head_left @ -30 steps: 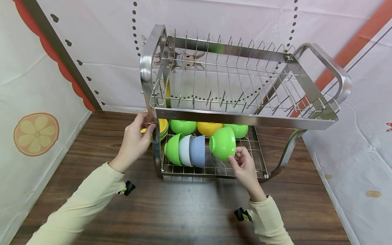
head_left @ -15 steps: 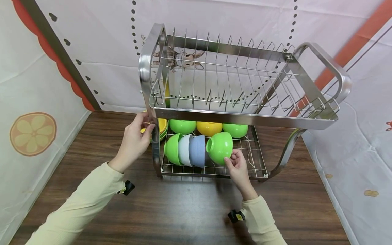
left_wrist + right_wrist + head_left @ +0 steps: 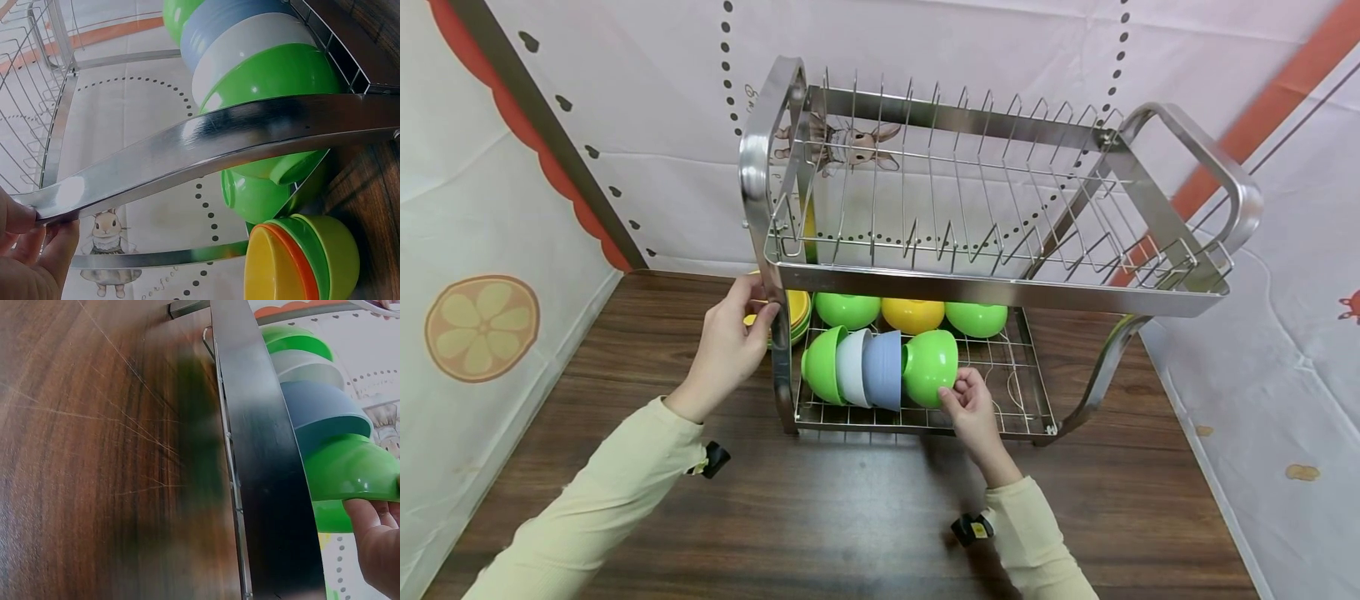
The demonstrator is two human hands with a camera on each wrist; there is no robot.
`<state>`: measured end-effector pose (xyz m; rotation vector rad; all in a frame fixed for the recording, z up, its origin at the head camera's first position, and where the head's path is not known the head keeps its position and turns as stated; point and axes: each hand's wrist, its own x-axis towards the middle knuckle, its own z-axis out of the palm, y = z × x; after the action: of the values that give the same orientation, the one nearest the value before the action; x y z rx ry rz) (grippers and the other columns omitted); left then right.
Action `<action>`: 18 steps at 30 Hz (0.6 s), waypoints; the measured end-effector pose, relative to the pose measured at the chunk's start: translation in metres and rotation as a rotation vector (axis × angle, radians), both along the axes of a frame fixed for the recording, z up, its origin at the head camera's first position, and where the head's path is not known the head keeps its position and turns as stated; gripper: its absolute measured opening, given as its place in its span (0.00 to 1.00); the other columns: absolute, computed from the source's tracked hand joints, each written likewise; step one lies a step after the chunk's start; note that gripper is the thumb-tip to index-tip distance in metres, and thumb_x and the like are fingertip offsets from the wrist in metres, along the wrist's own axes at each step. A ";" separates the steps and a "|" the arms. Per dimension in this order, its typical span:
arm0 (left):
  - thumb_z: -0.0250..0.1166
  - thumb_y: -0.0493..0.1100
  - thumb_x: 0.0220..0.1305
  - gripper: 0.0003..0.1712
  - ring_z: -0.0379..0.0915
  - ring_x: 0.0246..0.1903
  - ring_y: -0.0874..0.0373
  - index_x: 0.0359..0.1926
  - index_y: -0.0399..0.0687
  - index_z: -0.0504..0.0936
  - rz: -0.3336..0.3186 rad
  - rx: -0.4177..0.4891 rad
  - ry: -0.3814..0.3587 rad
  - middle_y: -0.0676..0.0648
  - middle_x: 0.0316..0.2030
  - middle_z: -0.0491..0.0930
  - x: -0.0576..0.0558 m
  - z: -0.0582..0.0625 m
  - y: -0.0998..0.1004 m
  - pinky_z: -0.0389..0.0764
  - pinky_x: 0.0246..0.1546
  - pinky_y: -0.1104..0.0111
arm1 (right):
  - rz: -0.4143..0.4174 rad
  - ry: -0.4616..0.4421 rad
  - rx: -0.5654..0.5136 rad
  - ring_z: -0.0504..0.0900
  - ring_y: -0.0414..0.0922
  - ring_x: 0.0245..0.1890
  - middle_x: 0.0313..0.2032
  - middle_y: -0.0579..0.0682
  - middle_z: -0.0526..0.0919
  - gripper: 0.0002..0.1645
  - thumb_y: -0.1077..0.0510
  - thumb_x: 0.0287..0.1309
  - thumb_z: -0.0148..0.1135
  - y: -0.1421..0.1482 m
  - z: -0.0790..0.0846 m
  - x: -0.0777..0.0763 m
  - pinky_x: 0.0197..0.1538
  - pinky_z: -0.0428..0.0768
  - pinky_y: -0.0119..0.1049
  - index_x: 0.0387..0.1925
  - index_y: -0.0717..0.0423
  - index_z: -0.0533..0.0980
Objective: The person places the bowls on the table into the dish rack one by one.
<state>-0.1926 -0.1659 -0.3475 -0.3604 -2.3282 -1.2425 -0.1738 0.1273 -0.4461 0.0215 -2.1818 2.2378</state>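
Observation:
My right hand [image 3: 976, 414] pinches the rim of a green bowl [image 3: 931, 368], thumb at the front. That bowl lies on its side, its base against the blue bowl [image 3: 882, 371] on the lower tier of the metal dish rack [image 3: 1000, 289]. Left of the blue one, in the same front row, stand a white bowl [image 3: 853, 367] and another green bowl [image 3: 822, 365], also on their sides. My left hand [image 3: 727, 346] holds the rack's left upright; in the left wrist view its thumb [image 3: 19, 215] and fingers close around the metal strip.
Behind the front row are a green bowl [image 3: 847, 311], a yellow bowl [image 3: 913, 315] and another green bowl [image 3: 976, 319]. Nested coloured bowls [image 3: 269, 265] stand on the wooden table [image 3: 850, 517] outside the rack's left side. The wire upper tier [image 3: 985, 192] overhangs the bowls.
My right hand has moved left and slightly down with the green bowl, bringing it up to the blue bowl. The left hand stays on the upright.

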 end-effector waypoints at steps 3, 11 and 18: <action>0.57 0.27 0.58 0.14 0.78 0.33 0.48 0.46 0.33 0.70 -0.002 0.000 -0.002 0.38 0.35 0.77 0.000 0.000 0.000 0.80 0.30 0.66 | 0.005 0.003 -0.003 0.78 0.35 0.32 0.35 0.60 0.77 0.12 0.78 0.53 0.47 -0.002 -0.001 -0.001 0.35 0.78 0.26 0.39 0.74 0.59; 0.57 0.27 0.58 0.14 0.78 0.33 0.48 0.46 0.33 0.70 0.000 -0.008 -0.003 0.38 0.35 0.77 0.001 0.000 0.000 0.80 0.30 0.63 | 0.010 -0.027 -0.021 0.78 0.36 0.32 0.37 0.63 0.76 0.12 0.78 0.53 0.46 -0.004 -0.003 -0.001 0.35 0.79 0.28 0.40 0.73 0.59; 0.56 0.27 0.58 0.14 0.78 0.33 0.48 0.46 0.34 0.70 0.000 -0.002 -0.016 0.38 0.35 0.77 0.000 0.001 0.000 0.80 0.31 0.64 | 0.036 -0.029 -0.034 0.79 0.35 0.34 0.36 0.62 0.76 0.12 0.79 0.53 0.45 -0.005 0.001 0.002 0.39 0.79 0.31 0.39 0.73 0.58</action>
<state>-0.1924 -0.1655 -0.3470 -0.3527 -2.3430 -1.2482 -0.1716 0.1226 -0.4453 0.0279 -2.1748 2.3083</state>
